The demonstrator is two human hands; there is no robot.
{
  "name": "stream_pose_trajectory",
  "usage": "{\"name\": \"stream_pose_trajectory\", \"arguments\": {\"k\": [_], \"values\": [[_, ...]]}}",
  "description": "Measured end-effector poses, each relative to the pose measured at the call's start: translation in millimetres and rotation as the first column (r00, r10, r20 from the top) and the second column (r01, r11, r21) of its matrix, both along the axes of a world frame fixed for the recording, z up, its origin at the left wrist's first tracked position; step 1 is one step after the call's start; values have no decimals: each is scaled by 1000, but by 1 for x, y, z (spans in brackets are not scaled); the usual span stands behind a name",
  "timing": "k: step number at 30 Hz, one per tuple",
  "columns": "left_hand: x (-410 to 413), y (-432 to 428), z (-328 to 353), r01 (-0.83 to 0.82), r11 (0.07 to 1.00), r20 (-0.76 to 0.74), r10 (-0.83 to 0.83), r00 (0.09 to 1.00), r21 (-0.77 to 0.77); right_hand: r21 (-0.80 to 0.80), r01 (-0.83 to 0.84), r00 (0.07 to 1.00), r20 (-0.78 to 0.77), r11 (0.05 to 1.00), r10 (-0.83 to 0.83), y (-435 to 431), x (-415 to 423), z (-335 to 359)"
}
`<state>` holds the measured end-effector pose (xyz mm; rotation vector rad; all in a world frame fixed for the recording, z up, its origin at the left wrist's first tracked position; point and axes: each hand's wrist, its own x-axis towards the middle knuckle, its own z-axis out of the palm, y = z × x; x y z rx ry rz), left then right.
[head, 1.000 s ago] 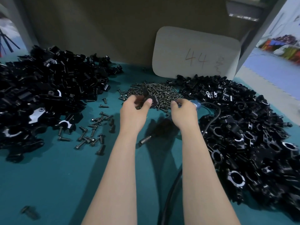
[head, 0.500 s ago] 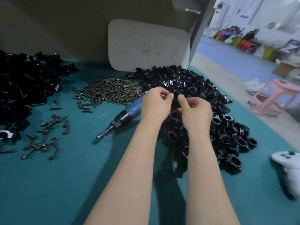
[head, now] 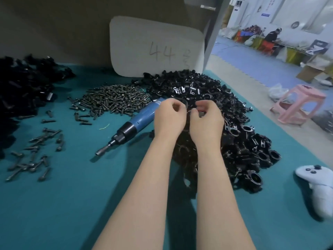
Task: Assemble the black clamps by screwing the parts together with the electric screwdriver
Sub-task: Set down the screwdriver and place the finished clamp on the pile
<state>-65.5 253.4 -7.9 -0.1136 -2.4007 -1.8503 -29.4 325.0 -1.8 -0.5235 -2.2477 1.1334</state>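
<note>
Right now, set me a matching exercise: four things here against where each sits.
Things: 1 blue electric screwdriver; 2 pink plastic stool; 3 white handheld controller; 4 white rounded board marked 44.
Places: A on the floor, far right; B leaning against the back wall; C lying flat mid teal mat; D at the mat's right edge.
Pairs: 1-C; 2-A; 3-D; 4-B.

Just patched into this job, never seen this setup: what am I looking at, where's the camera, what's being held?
There is no machine: a person works bare-handed, filmed by a camera on their head, looking down. On the teal table lie a blue electric screwdriver, a screw heap, loose bolts, a left pile and a right pile of black clamp parts, and a white controller. Over the right pile, the left hand pinches a black part; what the right hand holds in its curled fingers is too blurred to tell.
</note>
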Motion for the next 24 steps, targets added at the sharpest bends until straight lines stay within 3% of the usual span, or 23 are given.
{"name": "stream_pose_trajectory", "arguments": {"k": [3, 7, 10, 15, 20, 24], "values": [[-15, -38, 1, -205, 939, 58, 197, 979, 276, -26, -187, 982, 29, 982, 187, -39, -23, 1], [-36, -93, -4, -433, 739, 278, 333, 901, 517, 51, -397, 914, 110, 916, 390, -99, -64, -9], [-45, -123, -9, -523, 637, 368, 372, 852, 566, 160, -475, 859, 297, 865, 417, -132, -97, -20], [-58, -145, -15, -589, 586, 419, 414, 808, 556, 169, -529, 788, 462, 832, 407, -162, -131, -28], [-69, -146, -15, -582, 551, 436, 385, 813, 598, 138, -385, 877, 364, 913, 314, -157, -142, -30], [-72, -159, -11, -632, 474, 417, 486, 768, 613, 55, -529, 842, 159, 847, 516, -181, -142, -25]]}}
